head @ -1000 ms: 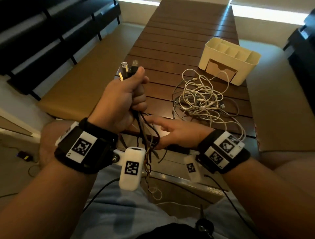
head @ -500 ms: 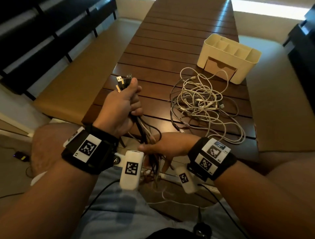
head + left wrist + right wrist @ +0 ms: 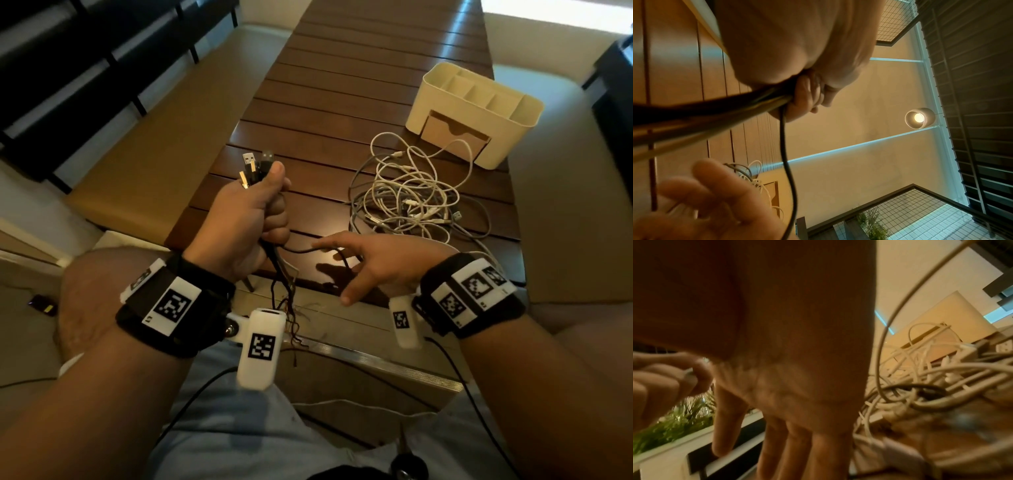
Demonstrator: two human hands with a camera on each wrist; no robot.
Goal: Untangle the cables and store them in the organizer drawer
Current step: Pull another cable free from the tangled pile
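My left hand (image 3: pixel 246 219) grips a bundle of dark cables (image 3: pixel 274 260) upright above the table's near edge, USB plugs (image 3: pixel 255 164) sticking out above the fist. The bundle (image 3: pixel 715 113) hangs down from the fist, its frayed ends over my lap. My right hand (image 3: pixel 363 260) hovers just right of it, fingers spread and straight (image 3: pixel 789 443), holding nothing; one thin black cable (image 3: pixel 301 250) arcs toward it. A tangle of white and grey cables (image 3: pixel 411 202) lies on the table. Behind it stands the cream organizer (image 3: pixel 476 109) with its tan drawer (image 3: pixel 452 135) closed.
The long dark slatted table (image 3: pixel 359 68) runs away from me. Cushioned benches (image 3: pixel 147 144) flank it on both sides. A small dark device (image 3: pixel 42 305) lies on the floor at the left.
My right hand has let go of the hanging cables below the left fist and moved up and right, fingers now spread. My left hand has lifted the bundle slightly.
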